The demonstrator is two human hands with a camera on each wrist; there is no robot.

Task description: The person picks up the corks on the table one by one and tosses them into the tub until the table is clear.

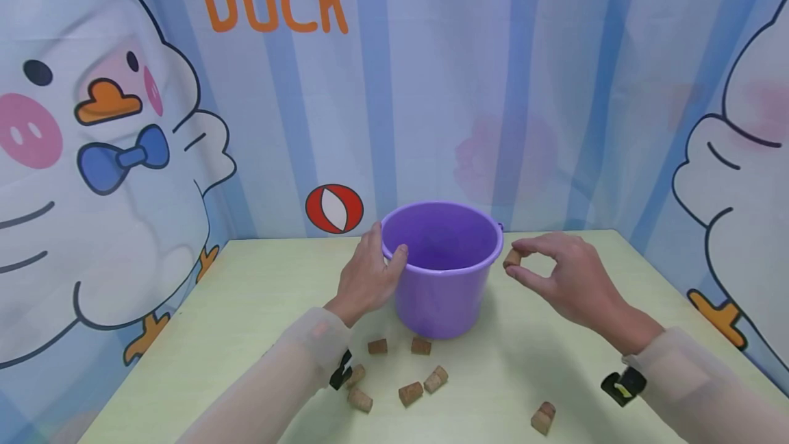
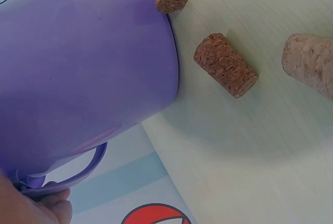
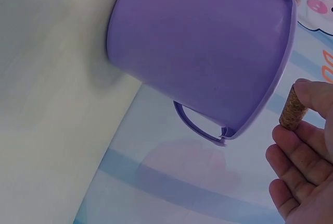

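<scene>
A purple bucket [image 1: 439, 303] stands upright on the table. At the left of its rim my left hand [image 1: 368, 279] grips it, thumb over the edge; in the left wrist view that hand's fingers [image 2: 58, 207] show beside the bucket's handle [image 2: 86, 171]. Just right of the rim, my right hand [image 1: 576, 279] pinches a cork [image 1: 511, 259] between thumb and finger. The right wrist view shows this cork [image 3: 293, 110] outside the bucket, near the rim, with the other fingers [image 3: 297, 156] loosely bent.
Several corks [image 1: 410, 393] lie on the pale table [image 1: 271, 279] in front of the bucket, some partly behind the left wrist. Another cork [image 1: 543, 418] lies near the front right. Behind the table hangs a blue striped curtain [image 1: 425, 88] with duck pictures.
</scene>
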